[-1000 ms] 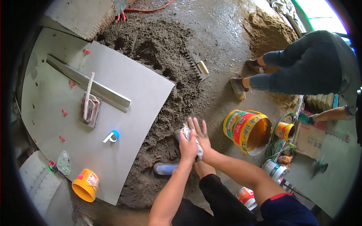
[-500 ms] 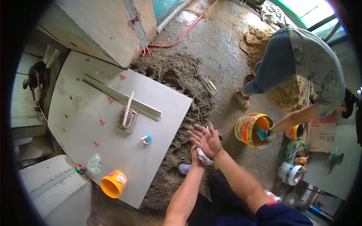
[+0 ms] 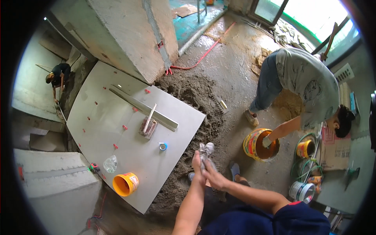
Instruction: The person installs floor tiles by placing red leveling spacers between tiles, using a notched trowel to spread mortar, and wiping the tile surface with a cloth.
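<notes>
In front of me, over the wet mortar, both hands come together at a crumpled grey-white cloth (image 3: 206,150). Against its near left side, my left hand (image 3: 198,167) is closed on it. My right hand (image 3: 214,177) presses in from the right, its fingers closed against the cloth and beside the left hand. The cloth sticks up past the fingertips, and part of it is hidden between the hands. To the left, a large grey tile (image 3: 117,135) lies next to the mortar bed (image 3: 192,94).
On the tile are a long metal straightedge (image 3: 160,120), a suction-type handled block (image 3: 148,128), a tape roll (image 3: 163,146), a yellow bucket (image 3: 125,184) and red clips. At right, a bent-over co-worker (image 3: 309,86) reaches into a bucket (image 3: 250,145). Another person (image 3: 59,76) crouches far left.
My right palm, spread before, has turned inward and closed toward the left hand and cloth. The cloth has moved up to the fingertips. The co-worker's hand has gone deeper into the bucket.
</notes>
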`<state>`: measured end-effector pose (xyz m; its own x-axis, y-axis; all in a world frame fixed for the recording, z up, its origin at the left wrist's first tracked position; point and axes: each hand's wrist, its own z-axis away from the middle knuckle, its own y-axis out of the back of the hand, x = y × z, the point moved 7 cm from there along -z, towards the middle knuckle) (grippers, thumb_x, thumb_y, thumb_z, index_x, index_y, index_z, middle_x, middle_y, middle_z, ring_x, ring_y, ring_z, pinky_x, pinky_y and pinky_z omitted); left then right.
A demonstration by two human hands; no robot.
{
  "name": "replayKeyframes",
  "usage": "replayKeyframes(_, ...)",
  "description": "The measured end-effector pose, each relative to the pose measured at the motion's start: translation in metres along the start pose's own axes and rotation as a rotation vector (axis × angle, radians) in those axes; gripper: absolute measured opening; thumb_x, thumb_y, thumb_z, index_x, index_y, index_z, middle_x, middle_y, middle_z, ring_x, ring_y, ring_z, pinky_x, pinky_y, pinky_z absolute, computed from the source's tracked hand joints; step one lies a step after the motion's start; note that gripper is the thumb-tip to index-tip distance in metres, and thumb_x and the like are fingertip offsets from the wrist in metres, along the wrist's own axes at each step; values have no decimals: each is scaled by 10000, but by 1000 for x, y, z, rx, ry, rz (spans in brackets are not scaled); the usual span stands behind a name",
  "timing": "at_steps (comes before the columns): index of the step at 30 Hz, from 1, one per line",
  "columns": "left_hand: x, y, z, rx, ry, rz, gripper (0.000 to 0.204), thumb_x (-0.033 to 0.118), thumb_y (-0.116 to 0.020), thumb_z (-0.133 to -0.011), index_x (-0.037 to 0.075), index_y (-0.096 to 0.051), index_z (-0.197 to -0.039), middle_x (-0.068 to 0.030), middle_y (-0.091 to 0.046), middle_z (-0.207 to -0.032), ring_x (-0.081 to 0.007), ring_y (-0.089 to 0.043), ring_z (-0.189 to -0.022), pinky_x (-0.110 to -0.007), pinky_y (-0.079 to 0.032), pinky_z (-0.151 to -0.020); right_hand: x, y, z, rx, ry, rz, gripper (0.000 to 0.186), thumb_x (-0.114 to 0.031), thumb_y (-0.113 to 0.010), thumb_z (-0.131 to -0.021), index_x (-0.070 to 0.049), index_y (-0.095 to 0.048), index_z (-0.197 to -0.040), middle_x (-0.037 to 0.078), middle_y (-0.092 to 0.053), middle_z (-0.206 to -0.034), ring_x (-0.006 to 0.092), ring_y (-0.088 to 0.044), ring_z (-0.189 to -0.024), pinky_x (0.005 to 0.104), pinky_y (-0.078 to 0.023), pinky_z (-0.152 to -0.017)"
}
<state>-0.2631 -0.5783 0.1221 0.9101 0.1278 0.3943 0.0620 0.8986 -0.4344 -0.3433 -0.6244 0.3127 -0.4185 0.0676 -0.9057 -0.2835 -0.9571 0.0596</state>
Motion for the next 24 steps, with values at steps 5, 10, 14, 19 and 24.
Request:
replayKeyframes(5,23,-66,60,-198,-25,244,569,502,-371,-1036,24,-590,-1252,-161,-675,-1121,-319,-668,-930,-430,-566,-818,-29,48,82,-421,-58,236,477,-309,-583,-982,-8,-535,-1349,255,-575,-1312,362,-551,-1245,412,-431,-1043)
replayKeyframes(10,-32,-153,103,-373,-50,114,829,705,-314,-968,8,-533,-1359,-155,-615,-1312,-327,-605,-1153,-441,-464,-1033,-18,132,48,278,77,483,647,-430,-590,-946,-117,-411,-1483,280,-252,-1556,467,-338,-1400,497,-311,-1147)
replayKeyframes(14,-61,-215,177,-530,99,139,1056,827,-349,-861,12,-285,-1530,-120,-384,-1554,-288,-364,-1421,-428,-254,-1188,21,176,40,494,79,134,430,-400,-573,-943,-81,-599,-1229,256,-496,-1332,422,-497,-1188,505,-423,-965)
replayKeyframes(19,-34,-256,256,-825,211,356,947,695,-454,-902,4,-286,-1527,-194,-319,-1580,-331,-287,-1475,-509,-213,-1206,72,231,33,330,-245,-457,433,-404,-502,-971,-78,-649,-1216,104,-691,-1052,282,-664,-979,351,-526,-856)
replayKeyframes(24,-31,-286,240,-886,181,578,816,606,-416,-960,2,-334,-1502,-232,-315,-1570,-369,-276,-1473,-549,-214,-1201,7,134,76,-524,-192,-2092,503,-498,-418,-1003,-87,-608,-1222,81,-683,-1121,229,-659,-1016,396,-551,-923)
